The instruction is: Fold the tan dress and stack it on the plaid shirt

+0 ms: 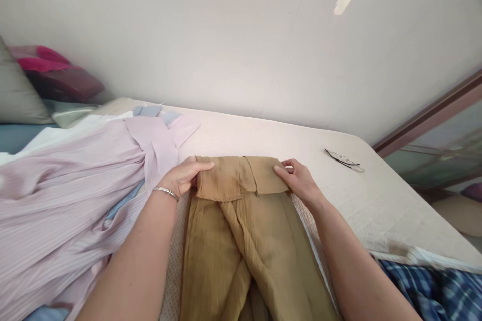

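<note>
an olive-brown garment (pixel 211 246) lies on the pale, textured bed surface (pixel 241 135), straight in front of the person and running down past the lower edge of the view; its cloth looks thin and soft, lightly creased, more golden on the left half and duller on the right; long folds slant across its middle and cross lower down, with a darker gap between them; its top end is turned over into a flat band (pixel 220 180), whose lower edge is uneven, and one layer overlaps another right of centre; the left hand (pixel 184 176) pinches the band's left end, thumb on top; the right hand (pixel 299 179) pinches the right end between thumb and fingers; a pale pink, finely pleated garment (pixel 75 170) lies to the left, eyeglasses (pixel 343 161) to the right, and blue plaid cloth (pixel 417 283) at lower right.
</note>
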A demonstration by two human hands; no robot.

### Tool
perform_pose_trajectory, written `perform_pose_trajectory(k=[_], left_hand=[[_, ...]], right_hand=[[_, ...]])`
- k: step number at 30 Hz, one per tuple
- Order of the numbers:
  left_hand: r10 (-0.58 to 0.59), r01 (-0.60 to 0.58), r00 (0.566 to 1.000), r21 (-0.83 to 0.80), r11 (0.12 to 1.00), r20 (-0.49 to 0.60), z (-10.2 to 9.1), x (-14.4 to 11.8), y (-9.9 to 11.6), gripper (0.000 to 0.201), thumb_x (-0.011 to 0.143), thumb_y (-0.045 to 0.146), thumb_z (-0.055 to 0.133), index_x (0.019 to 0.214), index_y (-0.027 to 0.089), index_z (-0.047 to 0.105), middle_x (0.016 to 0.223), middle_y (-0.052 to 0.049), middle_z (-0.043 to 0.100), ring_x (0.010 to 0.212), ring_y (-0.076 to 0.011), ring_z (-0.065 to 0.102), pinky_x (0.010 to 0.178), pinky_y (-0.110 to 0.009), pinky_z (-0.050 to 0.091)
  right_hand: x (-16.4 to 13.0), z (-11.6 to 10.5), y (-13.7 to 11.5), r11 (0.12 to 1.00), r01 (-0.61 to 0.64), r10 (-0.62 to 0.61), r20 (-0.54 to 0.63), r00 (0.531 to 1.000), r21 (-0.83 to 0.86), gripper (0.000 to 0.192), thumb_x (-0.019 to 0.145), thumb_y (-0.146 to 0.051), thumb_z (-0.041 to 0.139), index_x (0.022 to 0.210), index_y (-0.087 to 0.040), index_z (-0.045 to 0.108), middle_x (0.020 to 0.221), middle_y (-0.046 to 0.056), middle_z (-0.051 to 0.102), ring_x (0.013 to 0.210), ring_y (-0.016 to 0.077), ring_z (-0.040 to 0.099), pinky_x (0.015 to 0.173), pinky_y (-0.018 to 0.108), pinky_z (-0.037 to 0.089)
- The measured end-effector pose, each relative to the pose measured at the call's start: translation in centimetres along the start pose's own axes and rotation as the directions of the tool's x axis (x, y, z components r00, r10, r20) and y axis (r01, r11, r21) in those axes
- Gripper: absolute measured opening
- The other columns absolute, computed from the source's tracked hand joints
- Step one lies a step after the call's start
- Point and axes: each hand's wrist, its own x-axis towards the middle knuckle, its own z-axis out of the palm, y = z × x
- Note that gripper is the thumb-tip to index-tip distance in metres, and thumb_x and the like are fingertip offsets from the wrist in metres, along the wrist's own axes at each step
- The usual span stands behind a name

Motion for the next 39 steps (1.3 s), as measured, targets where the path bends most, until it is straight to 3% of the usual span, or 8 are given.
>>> perform_pose_trajectory(k=[7, 14, 17, 23, 28, 31, 34, 39], left_hand=[[0.005, 0.023, 0.989, 0.184, 0.983, -0.15, -1.9, -0.7, 1.0, 0.032, 0.062, 0.032, 0.091, 0.076, 0.012, 0.07, 0.071, -0.008, 0.073, 0.06, -0.0199, 0.067, 0.059, -0.031, 0.053], [0.048, 0.013, 0.966, 0.232, 0.973, -0.253, -0.7, -0.9, 1.4, 0.028, 0.065, 0.027, 0.089, 0.074, 0.014, 0.065, 0.068, -0.004, 0.07, 0.059, -0.0181, 0.065, 0.058, -0.029, 0.049], [0.129, -0.024, 0.925, 0.283, 0.959, -0.358, 0.0, -0.6, 1.5, 0.028, 0.064, 0.018, 0.087, 0.078, 0.014, 0.063, 0.071, -0.002, 0.069, 0.061, -0.0156, 0.063, 0.06, -0.026, 0.046], [0.255, -0.083, 0.82, 0.333, 0.939, -0.513, 0.1, 0.8, 0.5, 0.046, 0.07, 0.015, 0.082, 0.108, 0.016, 0.058, 0.076, 0.002, 0.062, 0.068, -0.0162, 0.06, 0.066, -0.026, 0.045], [0.452, -0.026, 0.793, 0.719, 0.695, -0.408, -0.2, 0.4, 0.7, 0.045, 0.071, 0.026, 0.084, 0.11, 0.02, 0.062, 0.094, -0.009, 0.068, 0.106, -0.0309, 0.064, 0.099, -0.041, 0.046], [0.675, -0.064, 0.721, 0.954, 0.293, -0.159, 1.9, -0.3, 1.1, 0.044, 0.089, 0.035, 0.067, 0.13, 0.02, 0.06, 0.134, -0.02, 0.061, 0.135, -0.038, 0.049, 0.116, -0.05, 0.034], [0.642, -0.286, 0.735, 0.958, 0.003, 0.217, 4.8, -0.1, -0.1, 0.052, 0.102, 0.038, 0.045, 0.151, 0.023, 0.049, 0.167, -0.013, 0.031, 0.155, -0.035, 0.023, 0.126, -0.054, 0.015], [0.436, -0.359, 0.849, 0.931, 0.063, 0.298, 6.9, 1.4, -3.9, 0.061, 0.102, 0.05, 0.043, 0.159, 0.029, 0.041, 0.172, -0.007, 0.023, 0.159, -0.0381, 0.006, 0.123, -0.065, -0.012]], right_hand=[[0.4, 0.2, 0.3, 0.993, 0.032, -0.028, -0.034, 0.999, 0.118, 0.046, 0.083, -0.055, 0.062, 0.113, -0.02, 0.061, 0.091, 0.007, 0.068, 0.064, 0.0161, 0.056, 0.047, 0.025, 0.039], [0.4, 0.3, 0.2, 0.98, 0.111, -0.107, -0.034, 0.994, 0.165, 0.055, 0.072, -0.047, 0.071, 0.121, -0.023, 0.06, 0.071, -0.005, 0.055, 0.055, 0.0134, 0.05, 0.046, 0.024, 0.036], [0.1, 0.4, -0.2, 0.992, 0.11, -0.107, -0.046, 0.993, 0.063, 0.049, 0.073, -0.047, 0.072, 0.114, -0.023, 0.063, 0.067, -0.005, 0.053, 0.054, 0.0133, 0.05, 0.045, 0.024, 0.034], [0.8, 0.8, 0.6, 0.934, 0.142, -0.134, -0.046, 0.99, 0.328, 0.06, 0.068, -0.048, 0.077, 0.118, -0.021, 0.06, 0.065, -0.008, 0.051, 0.056, 0.0123, 0.051, 0.053, 0.025, 0.039], [1.2, -0.1, 1.2, 0.944, 0.204, -0.222, -0.04, 0.974, -0.261, 0.041, 0.079, -0.043, 0.07, 0.114, -0.022, 0.067, 0.074, -0.001, 0.063, 0.064, 0.0169, 0.058, 0.061, 0.03, 0.045], [0.4, -0.2, -0.1, 0.691, 0.333, -0.484, -0.069, 0.872, -0.641, 0.038, 0.09, -0.045, 0.064, 0.118, -0.019, 0.069, 0.107, 0.014, 0.071, 0.1, 0.0294, 0.065, 0.087, 0.043, 0.051], [-0.5, 1.0, -1.0, 0.46, 0.531, -0.682, 0.099, 0.724, -0.712, 0.049, 0.104, -0.045, 0.044, 0.142, -0.017, 0.058, 0.15, 0.018, 0.054, 0.14, 0.0347, 0.046, 0.113, 0.051, 0.038], [-0.6, 3.8, 0.7, 0.395, 0.615, -0.537, 0.371, 0.757, -0.682, 0.066, 0.107, -0.058, 0.022, 0.165, -0.026, 0.027, 0.172, 0.008, 0.02, 0.157, 0.0318, 0.019, 0.124, 0.055, 0.022]])
